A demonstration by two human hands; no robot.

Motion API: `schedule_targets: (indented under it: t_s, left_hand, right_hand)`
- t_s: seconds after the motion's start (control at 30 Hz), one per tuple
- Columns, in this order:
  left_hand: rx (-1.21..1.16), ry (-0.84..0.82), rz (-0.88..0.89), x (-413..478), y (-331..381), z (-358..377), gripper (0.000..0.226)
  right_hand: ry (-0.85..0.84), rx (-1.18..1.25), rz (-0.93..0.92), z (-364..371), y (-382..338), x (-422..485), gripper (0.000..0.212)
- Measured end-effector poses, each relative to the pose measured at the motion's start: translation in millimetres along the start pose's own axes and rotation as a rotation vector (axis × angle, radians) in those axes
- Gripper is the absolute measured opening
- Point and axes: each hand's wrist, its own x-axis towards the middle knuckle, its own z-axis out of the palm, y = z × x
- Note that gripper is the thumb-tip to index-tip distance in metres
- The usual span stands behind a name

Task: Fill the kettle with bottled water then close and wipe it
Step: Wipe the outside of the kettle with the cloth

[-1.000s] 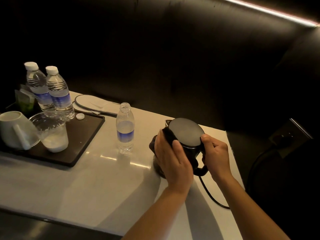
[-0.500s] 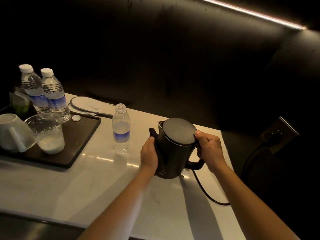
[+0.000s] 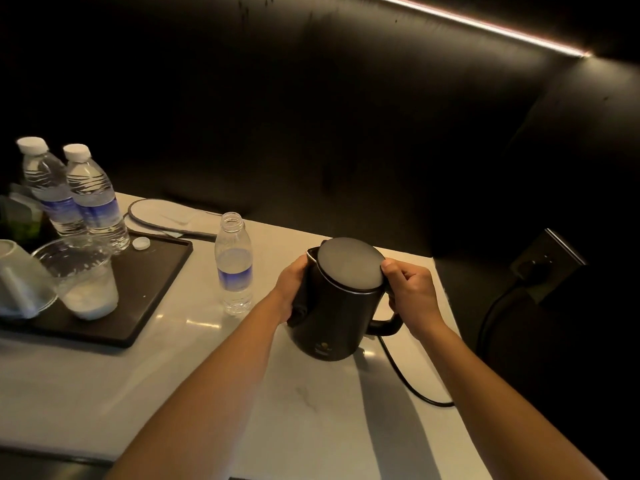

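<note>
A black electric kettle (image 3: 341, 317) stands on the white table with its round lid closed. My left hand (image 3: 292, 287) presses a dark cloth (image 3: 300, 303) against the kettle's left side, below the spout. My right hand (image 3: 412, 292) grips the top of the kettle's handle on the right. An open, partly filled water bottle (image 3: 233, 268) stands just left of the kettle. Its white cap (image 3: 141, 243) lies on the dark tray (image 3: 149, 292).
On the tray stand two sealed water bottles (image 3: 71, 195), a clear plastic cup (image 3: 85, 277) and a white mug (image 3: 15, 277). A white slipper (image 3: 166, 216) lies behind the tray. The kettle's black cord (image 3: 405, 381) runs right toward a wall outlet (image 3: 545, 263). The table's right edge is close to the kettle.
My left hand with the cloth has slid from the kettle's near side around to its left side. The right hand has stayed on the handle.
</note>
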Motion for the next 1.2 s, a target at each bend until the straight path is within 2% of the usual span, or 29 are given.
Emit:
schedule_targets:
  t_s: [0.07, 0.23, 0.33, 0.4, 0.53, 0.67, 0.8, 0.93, 1.03, 1.2]
  left_hand:
    - [-0.008, 0.008, -0.039, -6.1, -8.8, 1.1, 0.045]
    - [-0.141, -0.043, 0.122, -25.9, -40.1, 0.5, 0.052]
    - [-0.183, -0.088, 0.163, -31.8, -28.7, 1.4, 0.049]
    - [-0.181, -0.082, 0.133, -24.4, -9.8, 0.6, 0.046]
    - [0.037, -0.121, 0.03, -4.0, 26.3, 1.2, 0.03]
    - [0.247, -0.108, -0.166, 3.2, 35.5, 5.9, 0.037]
    - [0.231, -0.034, -0.233, 2.2, 19.3, 1.3, 0.042]
    - [0.03, 0.019, -0.137, -3.1, -9.6, -1.5, 0.044]
    - [-0.092, 0.088, 0.022, -9.0, -34.4, 0.1, 0.044]
    - [-0.181, 0.235, 0.225, -23.7, -64.1, 11.4, 0.045]
  right_hand:
    - [0.007, -0.01, -0.005, 1.2, -0.2, -0.3, 0.046]
    - [-0.019, -0.012, -0.002, -1.5, 1.8, 1.5, 0.056]
    - [-0.032, 0.001, 0.002, -2.7, 2.2, 4.4, 0.056]
    - [-0.038, 0.012, 0.008, -3.4, 2.6, 5.6, 0.055]
    - [-0.055, 0.019, 0.008, -4.5, 3.1, 5.9, 0.055]
    - [-0.042, 0.024, 0.003, -3.4, 4.3, 5.8, 0.056]
    - [0.008, 0.04, 0.0, -0.4, 3.6, 3.4, 0.054]
    - [0.059, 0.046, -0.015, 1.8, 6.6, 1.7, 0.039]
    - [0.093, 0.024, -0.017, 4.2, 9.6, 1.0, 0.033]
    - [0.168, -0.013, -0.065, 8.3, 13.7, -7.9, 0.034]
